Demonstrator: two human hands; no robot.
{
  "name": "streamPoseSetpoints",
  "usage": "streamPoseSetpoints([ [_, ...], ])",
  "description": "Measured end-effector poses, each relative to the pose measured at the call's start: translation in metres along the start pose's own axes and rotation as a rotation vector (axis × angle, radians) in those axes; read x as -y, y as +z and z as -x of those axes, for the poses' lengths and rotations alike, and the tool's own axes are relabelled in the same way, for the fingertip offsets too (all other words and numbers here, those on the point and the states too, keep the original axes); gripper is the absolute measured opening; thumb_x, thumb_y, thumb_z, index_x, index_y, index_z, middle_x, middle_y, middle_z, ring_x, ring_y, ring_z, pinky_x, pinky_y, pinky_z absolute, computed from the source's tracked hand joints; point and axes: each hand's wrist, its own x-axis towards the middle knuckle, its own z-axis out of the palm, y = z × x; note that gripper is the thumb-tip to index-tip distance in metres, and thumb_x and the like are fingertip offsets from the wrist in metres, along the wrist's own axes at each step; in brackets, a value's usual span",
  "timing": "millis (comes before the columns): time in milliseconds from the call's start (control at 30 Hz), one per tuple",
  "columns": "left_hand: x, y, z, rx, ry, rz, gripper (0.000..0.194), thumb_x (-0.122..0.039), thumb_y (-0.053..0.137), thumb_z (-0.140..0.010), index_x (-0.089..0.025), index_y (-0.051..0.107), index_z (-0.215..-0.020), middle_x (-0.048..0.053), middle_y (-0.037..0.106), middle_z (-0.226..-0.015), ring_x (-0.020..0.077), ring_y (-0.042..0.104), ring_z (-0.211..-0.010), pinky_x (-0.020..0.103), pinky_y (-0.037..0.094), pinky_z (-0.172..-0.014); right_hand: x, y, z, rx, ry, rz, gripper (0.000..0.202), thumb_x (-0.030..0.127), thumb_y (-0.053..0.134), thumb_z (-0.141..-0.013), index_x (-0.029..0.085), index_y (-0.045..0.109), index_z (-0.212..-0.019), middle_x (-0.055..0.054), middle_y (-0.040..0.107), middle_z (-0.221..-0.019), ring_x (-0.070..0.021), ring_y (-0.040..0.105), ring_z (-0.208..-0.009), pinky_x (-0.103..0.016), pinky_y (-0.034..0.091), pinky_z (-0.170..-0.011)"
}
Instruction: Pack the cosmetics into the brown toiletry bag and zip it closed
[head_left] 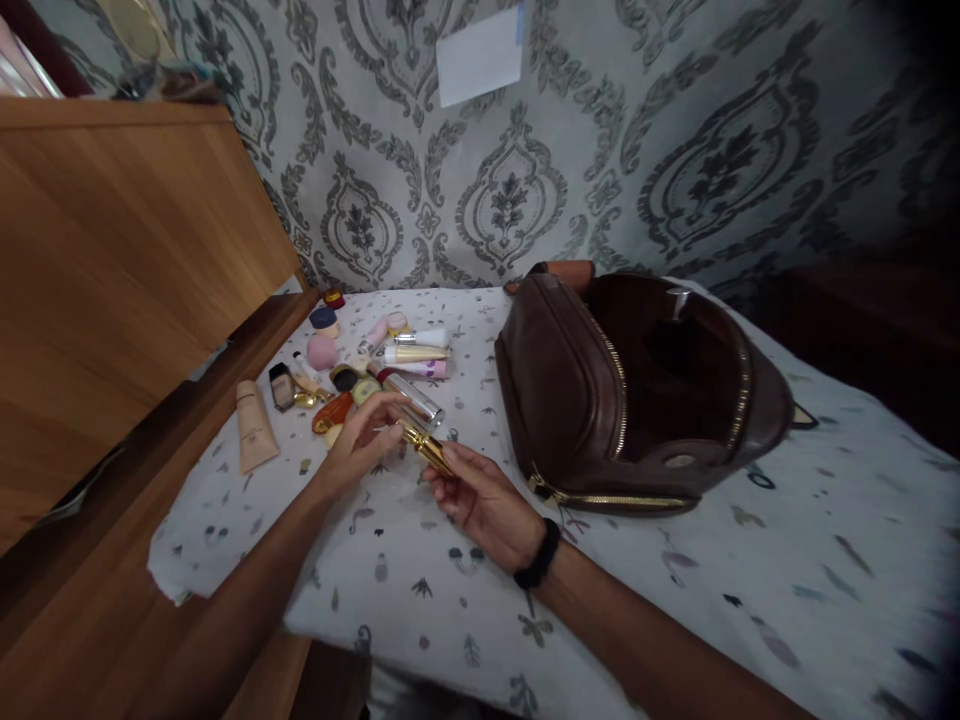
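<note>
My right hand (487, 500), with a black band at the wrist, grips a slim gold cosmetic tube (427, 447) between thumb and fingers. The tube tilts up to the left, and its far end looks clear. At that end, my left hand (360, 440) pinches with thumb and fingertips; exactly how they grip it is hard to make out. Just beyond the fingers lies a clear, silver-ended bottle (412, 398). An orange-brown item (332, 412) and a round dark compact (344, 378) rest left of my left hand.
An open brown leather bag (555, 370) with gold zips stands on the right of the patterned white cloth (420, 620). A beige squeeze tube (256, 430), foundation bottle (282, 387), pink sponge (322, 351) and white-capped tubes (416, 354) lie left. A wooden cabinet (135, 230) borders the left side.
</note>
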Motion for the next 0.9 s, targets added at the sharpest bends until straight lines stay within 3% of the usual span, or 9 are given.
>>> streamPoseSetpoints([
  [67,0.0021,0.0013,-0.0006,-0.026,-0.027,-0.023,0.031,-0.046,0.064,-0.086,-0.017,0.061,-0.097,-0.003,0.053,-0.071,0.0099,0.048,-0.06,0.021,0.039,-0.056,0.0,0.0001,0.0001,0.0,0.003,0.007,0.039,0.038,0.086,-0.068,0.015,0.065,-0.092,-0.003,0.069,-0.072,-0.0063,0.057,-0.056,-0.016,0.036,-0.047],
  [133,0.0032,0.0013,-0.0013,-0.03,-0.034,-0.044,0.029,-0.044,0.066,-0.085,-0.016,0.061,-0.086,-0.003,0.051,-0.067,0.0091,0.045,-0.058,0.02,0.037,-0.055,0.0002,0.0002,0.0005,-0.003,0.001,0.009,0.04,0.039,0.086,-0.067,0.014,0.065,-0.09,-0.003,0.069,-0.071,-0.0064,0.057,-0.055,-0.016,0.036,-0.047],
  [267,0.001,-0.0023,-0.0008,0.042,0.024,-0.023,0.024,-0.037,0.068,-0.085,-0.017,0.065,-0.098,0.004,0.063,-0.093,0.0148,0.057,-0.084,0.024,0.045,-0.074,0.0009,0.0007,0.0012,-0.012,-0.011,-0.007,0.04,0.044,0.084,-0.068,0.014,0.064,-0.083,-0.003,0.069,-0.067,-0.0059,0.055,-0.05,-0.016,0.037,-0.045],
  [367,-0.0003,-0.0034,0.0006,0.085,0.031,-0.011,0.033,-0.037,0.069,-0.084,-0.019,0.063,-0.111,0.007,0.063,-0.104,0.0186,0.058,-0.097,0.026,0.046,-0.082,0.0012,0.0017,0.0011,-0.008,-0.011,-0.007,0.041,0.047,0.083,-0.068,0.014,0.062,-0.08,-0.003,0.069,-0.065,-0.006,0.054,-0.049,-0.016,0.037,-0.045],
  [433,0.0008,-0.0023,0.0012,0.061,0.009,-0.007,0.039,-0.042,0.068,-0.084,-0.019,0.06,-0.115,0.006,0.062,-0.1,0.0173,0.059,-0.09,0.025,0.046,-0.077,0.0011,0.0023,0.001,-0.007,-0.008,-0.003,0.041,0.048,0.083,-0.068,0.014,0.062,-0.079,-0.002,0.069,-0.065,-0.0059,0.054,-0.048,-0.016,0.038,-0.045],
  [567,0.0043,-0.0003,0.0007,0.004,-0.046,-0.04,0.031,-0.046,0.064,-0.086,-0.016,0.062,-0.088,-0.002,0.053,-0.068,0.0096,0.046,-0.059,0.021,0.038,-0.057,0.0006,0.0024,0.0011,-0.018,0.0,0.012,0.044,0.048,0.085,-0.065,0.014,0.061,-0.078,-0.002,0.069,-0.064,-0.0059,0.054,-0.047,-0.016,0.037,-0.044],
  [633,0.0039,-0.0009,0.0004,0.009,-0.048,-0.044,0.027,-0.043,0.066,-0.085,-0.016,0.063,-0.087,-0.001,0.055,-0.071,0.0102,0.048,-0.062,0.022,0.039,-0.058,0.0006,0.002,0.0011,-0.027,0.005,0.019,0.046,0.049,0.085,-0.063,0.014,0.061,-0.078,-0.002,0.068,-0.063,-0.0061,0.054,-0.047,-0.016,0.038,-0.044],
  [767,0.0002,-0.0023,0.0005,0.038,-0.021,-0.019,0.028,-0.038,0.069,-0.084,-0.018,0.067,-0.103,0.005,0.064,-0.096,0.0148,0.057,-0.082,0.023,0.045,-0.068,0.0006,0.0017,0.0005,-0.02,0.012,0.007,0.046,0.051,0.084,-0.065,0.014,0.06,-0.08,-0.002,0.068,-0.063,-0.0065,0.055,-0.047,-0.016,0.038,-0.044],
  [900,-0.0007,-0.0015,0.0016,0.057,-0.05,0.018,0.027,-0.038,0.067,-0.086,-0.016,0.067,-0.101,0.006,0.065,-0.095,0.0142,0.058,-0.078,0.023,0.047,-0.067,0.0008,0.0024,0.0008,-0.03,0.029,0.023,0.042,0.052,0.077,-0.075,0.014,0.059,-0.08,-0.002,0.067,-0.061,-0.0062,0.053,-0.045,-0.016,0.035,-0.041],
])
